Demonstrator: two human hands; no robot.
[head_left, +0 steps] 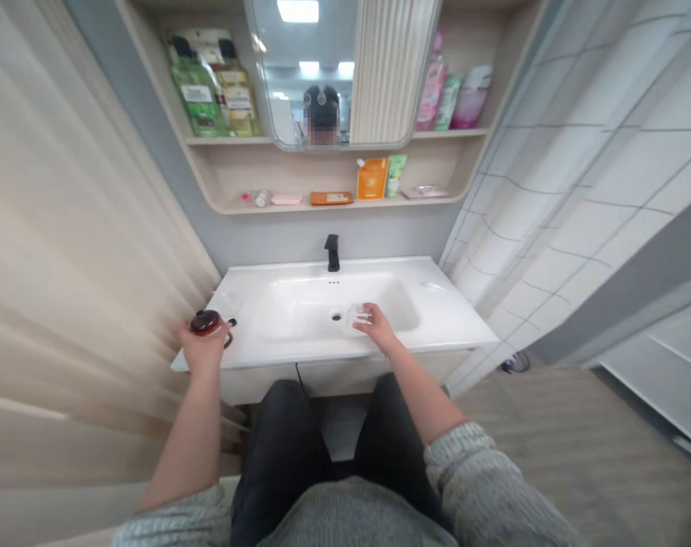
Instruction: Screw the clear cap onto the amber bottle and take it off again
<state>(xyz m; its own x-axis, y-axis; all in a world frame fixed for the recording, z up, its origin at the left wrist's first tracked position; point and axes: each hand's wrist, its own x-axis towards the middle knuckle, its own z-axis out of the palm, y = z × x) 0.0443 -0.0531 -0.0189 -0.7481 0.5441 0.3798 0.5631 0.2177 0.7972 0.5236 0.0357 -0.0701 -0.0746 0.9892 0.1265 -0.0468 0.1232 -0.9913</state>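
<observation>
On the left end of the white countertop, my left hand (201, 351) is wrapped round a dark reddish-brown lidded container (206, 322) with a knob on top. A dark curved piece like a handle shows just right of its fingers; whether it belongs to the container I cannot tell. Over the washbasin (288, 311), right of the drain, my right hand (376, 327) grips a small clear glass (356, 314) between thumb and fingers. The glass's far side is blurred and its contents cannot be made out.
A black faucet (332, 253) stands behind the basin. Above it, a shelf (220, 199) holds an orange pouch (372, 179), a green tube (395, 176) and small items. Mouthwash-like bottles (200, 95) stand upper left, beside the mirror (311, 68). Curtains (83, 228) hang on both sides.
</observation>
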